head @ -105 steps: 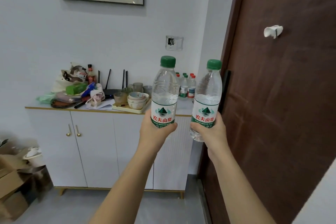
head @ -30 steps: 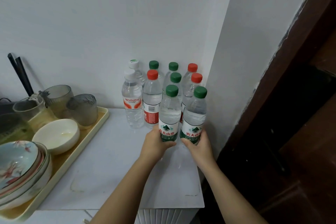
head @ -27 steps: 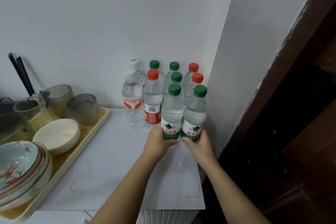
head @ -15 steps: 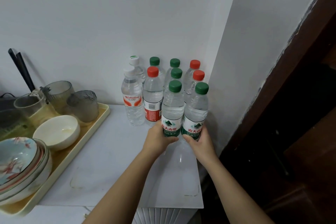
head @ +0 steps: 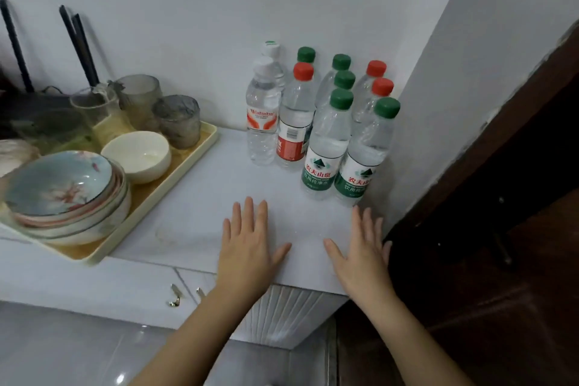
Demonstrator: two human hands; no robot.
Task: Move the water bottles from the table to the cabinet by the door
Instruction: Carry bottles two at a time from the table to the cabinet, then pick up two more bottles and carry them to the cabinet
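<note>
Two green-capped water bottles stand upright side by side at the front of a cluster on the white cabinet top (head: 200,216): the left one (head: 324,147) and the right one (head: 365,155), close to the wall corner. Behind them stand several more bottles with green, red and white caps (head: 293,116). My left hand (head: 249,247) hovers flat over the cabinet top, fingers straight, holding nothing. My right hand (head: 360,252) is likewise flat and empty near the cabinet's right edge. Both hands are well in front of the bottles, apart from them.
A cream tray (head: 175,178) on the left carries stacked patterned bowls (head: 62,191), a white bowl (head: 138,155) and glass cups (head: 177,121). A dark brown door (head: 501,229) stands directly right of the cabinet. White cabinet doors with gold handles (head: 175,296) are below.
Both hands have let go of the two green-capped bottles, which now stand on the cabinet top, and have drawn back toward me with fingers spread flat.
</note>
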